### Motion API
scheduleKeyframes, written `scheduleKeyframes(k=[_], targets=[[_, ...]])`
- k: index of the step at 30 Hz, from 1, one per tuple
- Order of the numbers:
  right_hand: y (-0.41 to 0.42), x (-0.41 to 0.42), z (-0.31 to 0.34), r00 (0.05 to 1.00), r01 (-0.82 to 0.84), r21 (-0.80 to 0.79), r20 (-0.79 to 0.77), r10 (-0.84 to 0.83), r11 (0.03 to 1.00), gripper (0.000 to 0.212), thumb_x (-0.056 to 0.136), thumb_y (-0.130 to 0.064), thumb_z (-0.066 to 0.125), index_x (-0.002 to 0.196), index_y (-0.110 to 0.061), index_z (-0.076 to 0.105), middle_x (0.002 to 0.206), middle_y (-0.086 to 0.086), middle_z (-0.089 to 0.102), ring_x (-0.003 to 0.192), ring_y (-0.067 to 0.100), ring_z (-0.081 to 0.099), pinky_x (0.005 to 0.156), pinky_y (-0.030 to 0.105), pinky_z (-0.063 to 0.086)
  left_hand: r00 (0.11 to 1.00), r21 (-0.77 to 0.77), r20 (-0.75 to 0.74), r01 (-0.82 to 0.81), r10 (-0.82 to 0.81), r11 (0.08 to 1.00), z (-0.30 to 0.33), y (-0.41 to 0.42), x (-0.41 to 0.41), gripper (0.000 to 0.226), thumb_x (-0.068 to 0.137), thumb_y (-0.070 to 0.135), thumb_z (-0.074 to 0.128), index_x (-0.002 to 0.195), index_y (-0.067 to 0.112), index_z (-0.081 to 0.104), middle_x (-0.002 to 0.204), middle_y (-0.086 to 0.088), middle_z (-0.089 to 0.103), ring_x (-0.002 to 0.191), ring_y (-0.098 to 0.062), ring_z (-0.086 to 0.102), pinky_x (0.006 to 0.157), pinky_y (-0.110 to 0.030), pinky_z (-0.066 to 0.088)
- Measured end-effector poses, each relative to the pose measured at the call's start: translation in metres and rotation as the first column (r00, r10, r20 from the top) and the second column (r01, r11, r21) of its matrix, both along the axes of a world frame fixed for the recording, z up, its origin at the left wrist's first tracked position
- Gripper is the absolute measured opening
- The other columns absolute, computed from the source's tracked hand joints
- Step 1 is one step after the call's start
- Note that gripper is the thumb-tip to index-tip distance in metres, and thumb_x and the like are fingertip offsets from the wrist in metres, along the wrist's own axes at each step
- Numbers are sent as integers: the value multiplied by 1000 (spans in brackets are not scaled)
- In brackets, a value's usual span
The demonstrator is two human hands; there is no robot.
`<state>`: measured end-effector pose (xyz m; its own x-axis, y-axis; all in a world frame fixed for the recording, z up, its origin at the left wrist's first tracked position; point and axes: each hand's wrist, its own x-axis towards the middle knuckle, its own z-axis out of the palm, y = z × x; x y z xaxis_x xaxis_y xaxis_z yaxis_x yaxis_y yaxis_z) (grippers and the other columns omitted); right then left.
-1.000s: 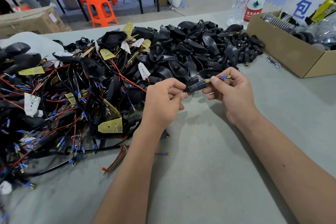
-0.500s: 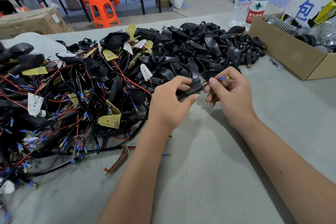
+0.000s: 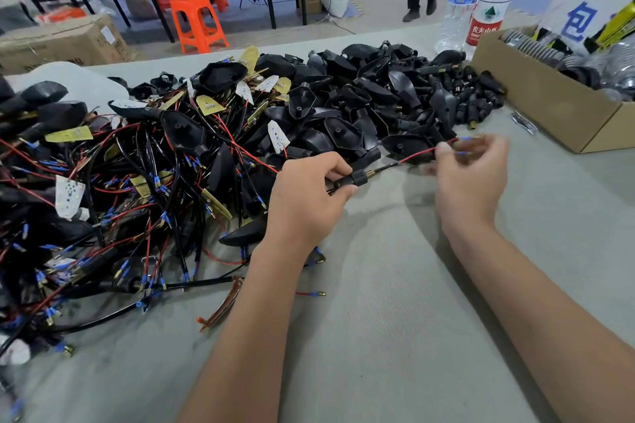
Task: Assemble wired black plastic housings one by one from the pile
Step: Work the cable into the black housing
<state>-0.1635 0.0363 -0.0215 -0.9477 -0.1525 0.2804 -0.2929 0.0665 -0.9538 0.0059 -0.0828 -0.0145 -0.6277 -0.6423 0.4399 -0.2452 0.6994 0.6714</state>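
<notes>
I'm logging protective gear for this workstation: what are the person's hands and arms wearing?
Nothing that shows. The left hand and right hand are bare, with no gloves, and no rings are visible, though the right hand is blurred. Both forearms are bare up to the frame's edge: no sleeves, watch, wristband or strap in view.

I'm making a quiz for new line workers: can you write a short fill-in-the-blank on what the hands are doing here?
1. The left hand grips a black ____ with a brass threaded tip.
2. The right hand pinches a ____ wire that runs out of that tip.
3. The cardboard box stands at the table's ____ side.
4. Two clear ____ stand behind the pile.

Missing words: stem; red; right; bottles
</notes>
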Motion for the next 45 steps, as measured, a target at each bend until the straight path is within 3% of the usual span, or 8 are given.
scheduleKeyframes(k=[4,11,22,27,33,36,41,45], targets=[[1,13,6,785,155,416,-603,144,896,47,92,-47,65,130,-21,56,134,5,49,130,29,38,104,39,29,1000,-65,8,18,-17,998,0,2,0,16,78,25,85,90,27,74,82,19,72,78,2,65,74,-35,57],[0,23,8,469,-34,572,-715,519,819,39,99,-33,60,136,-22,60,142,6,50,132,29,39,105,48,34,997,-96,-70,24,-31,995,1,0,-1,22,76,23,86,94,24,74,85,17,72,78,2,66,72,-32,58],[-2,15,-4,501,-452,614,-425,754,647,16,97,-20,67,112,-18,61,94,-14,62,86,8,56,75,36,46,975,59,-224,-2,15,998,12,1,1,12,90,35,71,92,23,69,78,17,71,59,-14,66,55,-33,54],[1,10,-4,578,-500,535,-380,723,681,18,95,-23,70,108,-28,59,84,-17,59,82,10,58,72,41,51,915,-47,-206,-364,348,930,16,-9,16,42,101,43,47,75,13,62,62,5,65,55,-18,58,56,-43,49],[5,5,-2,627,-476,517,-368,687,711,23,87,-45,78,108,-35,75,76,-33,62,72,-1,59,67,37,52,1000,129,0,-15,15,992,17,-25,43,23,87,43,75,79,21,73,72,4,71,68,-15,65,66,-26,54],[8,-3,-2,671,-384,538,-395,627,750,28,85,-56,74,98,-32,72,59,-15,55,60,7,52,58,33,43,992,139,112,49,-65,989,20,-34,54,20,72,29,93,85,30,77,76,10,71,75,-6,65,68,-12,50],[11,-5,0,675,-296,605,-415,610,739,47,86,-75,58,82,-30,71,55,-10,55,58,9,52,53,27,33,986,121,121,99,-114,988,24,-29,52,28,68,13,94,82,22,72,85,6,74,75,-12,69,71,-33,59],[10,0,6,563,-181,714,-489,667,676,44,94,-63,49,83,-27,71,66,-14,57,68,10,52,57,28,35,990,78,42,134,-138,988,23,-27,47,32,71,2,88,81,18,64,94,9,77,90,-10,75,81,-33,61]])
